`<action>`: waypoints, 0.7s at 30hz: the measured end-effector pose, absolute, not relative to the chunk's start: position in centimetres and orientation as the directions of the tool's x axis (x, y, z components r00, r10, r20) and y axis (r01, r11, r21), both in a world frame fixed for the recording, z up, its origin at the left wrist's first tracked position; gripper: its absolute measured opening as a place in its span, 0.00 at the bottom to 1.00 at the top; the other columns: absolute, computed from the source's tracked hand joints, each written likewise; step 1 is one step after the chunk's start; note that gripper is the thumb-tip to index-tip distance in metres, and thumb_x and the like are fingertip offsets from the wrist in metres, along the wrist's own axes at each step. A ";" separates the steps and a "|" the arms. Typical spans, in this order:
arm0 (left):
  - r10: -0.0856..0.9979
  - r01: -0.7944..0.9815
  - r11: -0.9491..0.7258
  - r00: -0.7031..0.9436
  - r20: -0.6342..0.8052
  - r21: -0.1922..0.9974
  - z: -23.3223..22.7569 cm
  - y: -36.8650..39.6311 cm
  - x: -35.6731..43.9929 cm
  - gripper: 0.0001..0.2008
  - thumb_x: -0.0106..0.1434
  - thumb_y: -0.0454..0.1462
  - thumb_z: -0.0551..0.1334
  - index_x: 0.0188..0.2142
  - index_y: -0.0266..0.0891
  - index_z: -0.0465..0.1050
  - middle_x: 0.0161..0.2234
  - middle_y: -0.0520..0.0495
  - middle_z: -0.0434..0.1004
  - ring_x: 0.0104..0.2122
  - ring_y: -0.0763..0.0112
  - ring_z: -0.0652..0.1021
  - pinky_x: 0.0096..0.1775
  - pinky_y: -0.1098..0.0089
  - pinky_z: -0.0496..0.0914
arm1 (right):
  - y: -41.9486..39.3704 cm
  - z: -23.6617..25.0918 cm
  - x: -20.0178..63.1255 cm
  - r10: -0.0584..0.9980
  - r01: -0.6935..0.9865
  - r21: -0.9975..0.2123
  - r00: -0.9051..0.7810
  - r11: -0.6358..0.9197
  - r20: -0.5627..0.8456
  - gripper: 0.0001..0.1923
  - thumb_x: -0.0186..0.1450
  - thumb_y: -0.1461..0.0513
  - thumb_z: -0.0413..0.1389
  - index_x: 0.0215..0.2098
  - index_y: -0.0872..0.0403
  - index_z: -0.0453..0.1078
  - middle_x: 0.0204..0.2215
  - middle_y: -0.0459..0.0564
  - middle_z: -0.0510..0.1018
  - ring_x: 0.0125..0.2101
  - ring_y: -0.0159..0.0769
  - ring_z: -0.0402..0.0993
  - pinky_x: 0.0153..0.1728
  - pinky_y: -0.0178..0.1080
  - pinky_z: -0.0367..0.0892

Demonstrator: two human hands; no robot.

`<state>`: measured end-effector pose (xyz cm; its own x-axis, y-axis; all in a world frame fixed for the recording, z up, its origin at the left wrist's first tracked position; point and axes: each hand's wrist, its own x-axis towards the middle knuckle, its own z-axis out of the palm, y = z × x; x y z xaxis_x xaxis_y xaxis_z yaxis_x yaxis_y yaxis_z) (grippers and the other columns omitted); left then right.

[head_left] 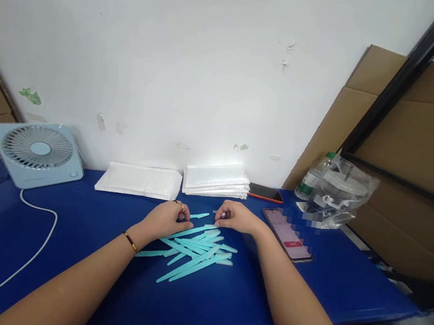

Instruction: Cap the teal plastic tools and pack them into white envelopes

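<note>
A loose pile of teal eyebrow razors (189, 252), several with pale translucent caps, lies on the blue table (175, 311) just below my hands. Fingers closed, my left hand (168, 221) pinches one teal eyebrow razor (200, 216), whose end points right. A short gap to the right, my right hand (238, 217) has thumb and forefinger pinched together. A small translucent piece like a razor cap (215, 212) shows at those fingertips. Another razor lies beneath both hands, its ends close to my fingers.
Two white padded-envelope stacks (139, 180) (216, 179) stand against the wall. A light blue fan (40, 149) with a white cord is at left. Two phones (288, 235) (265, 193), a bottle (309, 183) and a bagged cup (338, 196) sit at right, near cardboard.
</note>
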<state>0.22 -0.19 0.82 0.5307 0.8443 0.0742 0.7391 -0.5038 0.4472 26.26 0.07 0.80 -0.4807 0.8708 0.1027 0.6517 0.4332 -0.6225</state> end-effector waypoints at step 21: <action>0.821 0.714 -0.514 0.569 0.033 0.475 1.4 -0.9 1.1 0.15 0.54 0.50 0.60 0.29 0.42 0.74 0.29 0.51 0.74 0.28 0.71 0.73 0.28 0.73 0.61 | -1.0 2.3 26.2 0.791 0.648 -0.601 -0.611 0.467 -0.044 0.14 0.49 0.53 0.64 0.28 0.55 0.76 0.28 0.46 0.72 0.27 0.30 0.66 0.26 0.31 0.59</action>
<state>1.06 -0.94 1.44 0.5693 0.8215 0.0328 0.7144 -0.5140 0.4749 26.24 -0.98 2.25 -0.6108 0.7906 -0.0438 0.6482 0.4674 -0.6012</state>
